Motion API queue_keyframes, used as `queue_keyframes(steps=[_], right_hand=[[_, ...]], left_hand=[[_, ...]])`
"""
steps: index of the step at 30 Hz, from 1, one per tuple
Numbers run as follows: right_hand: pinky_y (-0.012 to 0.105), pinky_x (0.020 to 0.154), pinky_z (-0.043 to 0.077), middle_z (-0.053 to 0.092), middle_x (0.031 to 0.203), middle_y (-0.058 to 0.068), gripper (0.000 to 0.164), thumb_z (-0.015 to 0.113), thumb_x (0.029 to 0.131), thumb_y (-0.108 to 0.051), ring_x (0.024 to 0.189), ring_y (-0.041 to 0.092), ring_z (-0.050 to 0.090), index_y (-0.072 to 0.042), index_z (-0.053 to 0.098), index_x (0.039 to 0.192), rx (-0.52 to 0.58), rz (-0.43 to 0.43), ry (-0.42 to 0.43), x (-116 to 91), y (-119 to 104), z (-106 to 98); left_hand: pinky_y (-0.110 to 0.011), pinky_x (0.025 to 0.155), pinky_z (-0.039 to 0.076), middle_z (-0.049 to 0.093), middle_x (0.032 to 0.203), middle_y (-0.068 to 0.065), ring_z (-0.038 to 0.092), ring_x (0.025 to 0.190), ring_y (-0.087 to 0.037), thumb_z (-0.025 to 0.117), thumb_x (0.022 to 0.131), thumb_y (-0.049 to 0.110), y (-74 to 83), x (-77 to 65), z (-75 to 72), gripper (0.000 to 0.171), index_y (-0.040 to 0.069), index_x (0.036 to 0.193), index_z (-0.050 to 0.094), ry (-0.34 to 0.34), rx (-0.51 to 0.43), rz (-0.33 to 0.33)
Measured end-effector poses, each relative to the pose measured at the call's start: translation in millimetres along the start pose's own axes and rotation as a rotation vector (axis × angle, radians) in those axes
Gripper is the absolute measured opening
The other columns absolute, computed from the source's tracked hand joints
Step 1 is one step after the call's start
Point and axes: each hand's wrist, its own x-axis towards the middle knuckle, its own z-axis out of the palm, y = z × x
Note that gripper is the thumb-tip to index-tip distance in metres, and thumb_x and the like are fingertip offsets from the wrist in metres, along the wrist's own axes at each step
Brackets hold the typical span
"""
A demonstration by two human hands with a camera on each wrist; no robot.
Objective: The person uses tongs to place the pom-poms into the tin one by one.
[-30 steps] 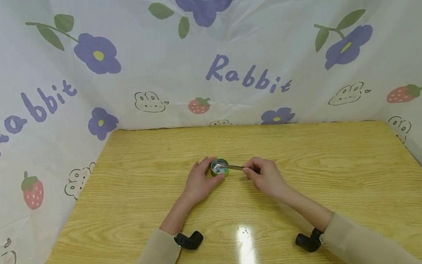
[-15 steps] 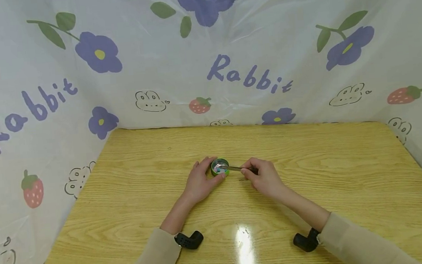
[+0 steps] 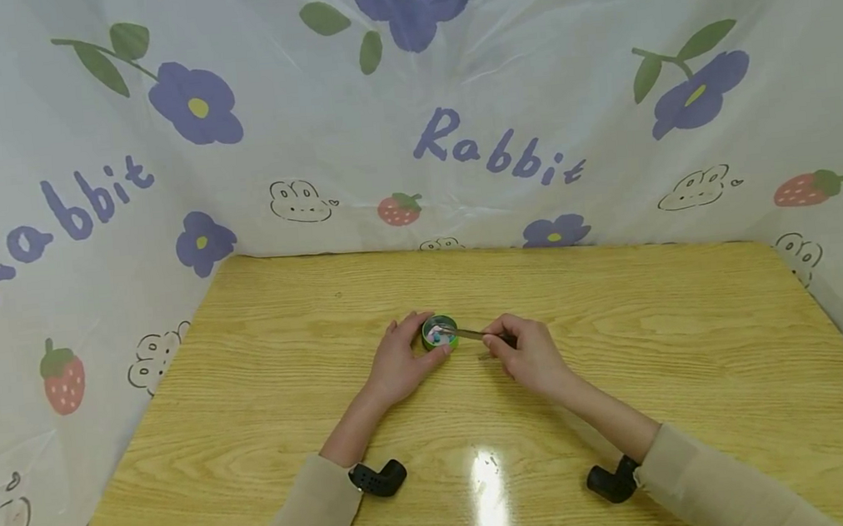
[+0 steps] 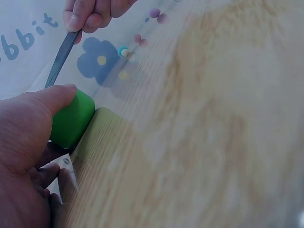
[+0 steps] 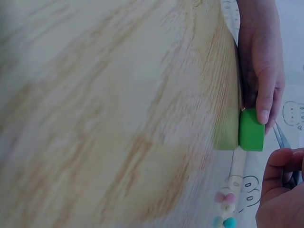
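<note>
Open green container (image 3: 431, 347), with small coloured pieces inside: upright on the wooden table (image 3: 261, 494), between its left and right edges, well in from the far edge. The left hand (image 3: 395, 367) encloses its side between thumb and fingers. The right hand (image 3: 533, 356) pinches tweezers (image 3: 468, 334), tips within the rim; whether these grasp anything cannot be told. Patterned cloth (image 3: 330, 79) hangs beyond the far edge.

Contents (image 3: 438, 338) of green tin (image 4: 73, 121) too small to tell, tweezers (image 4: 61, 59) partly hidden (left wrist view)
</note>
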Motion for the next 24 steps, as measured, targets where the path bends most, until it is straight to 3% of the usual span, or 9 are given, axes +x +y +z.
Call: queue_keyframes(steps=[13, 24], right_hand=[[0.026, 0.042, 0.04, 0.067, 0.084, 0.021, 0.013, 0.061, 0.103, -0.005, 0.046, 0.013, 0.047, 0.003, 0.07, 0.108, 0.024, 0.015, 0.014, -3.7, 3.6, -4.6], [0.025, 0.042, 0.04, 0.068, 0.083, 0.015, 0.014, 0.063, 0.103, -0.006, 0.045, 0.012, 0.047, 0.004, 0.071, 0.109, 0.001, 0.019, 0.045, -21.7, 19.7, -24.8]], left_hand=[[-0.055, 0.123, 0.017, 0.058, 0.144, -0.019, 0.037, 0.146, -0.041, 0.079, 0.093, 0.027, -0.3, 0.1, 0.7, 0.059, 0.003, 0.143, 0.058, 0.004, -0.009, -0.008], [-0.059, 0.122, 0.017, 0.054, 0.147, -0.02, 0.032, 0.148, -0.043, 0.078, 0.094, 0.027, -1.1, -0.6, 0.6, 0.059, 0.004, 0.144, 0.057, -0.005, -0.031, -0.016]])
